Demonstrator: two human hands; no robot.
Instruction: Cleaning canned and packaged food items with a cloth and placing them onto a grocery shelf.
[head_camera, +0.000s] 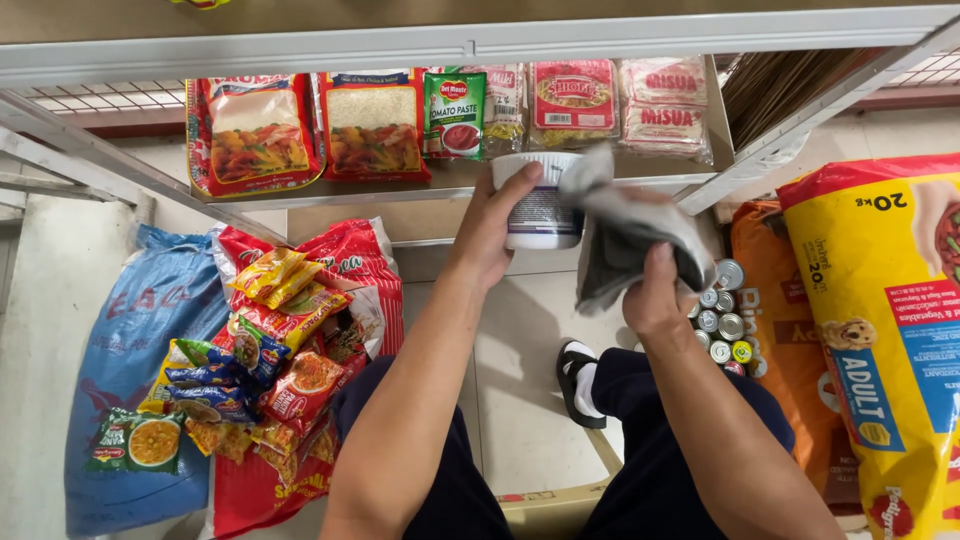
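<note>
Just above the middle of the frame, the left hand (497, 228) is wrapped around a white round plastic tub with a printed label (540, 208), fingers curled over its rim and side, holding it up in front of the lower metal shelf (455, 185). The right hand (655, 290) is closed on a crumpled grey cloth (630, 232), which lies against the tub's right side and drapes down toward the wrist. To wipe it well, I would judge that the left hand should keep a firm hold low on the wall and turn the tub a little at a time, while the cloth is pressed flat, not bunched, and passed around the rim and label. A loose hold could let the tub slip onto the small tin cans (722, 318) stacked right of centre. Flat packets of dry food (372, 122) lie on the shelf behind, and noodle packets (262, 345) are heaped at lower left.
</note>
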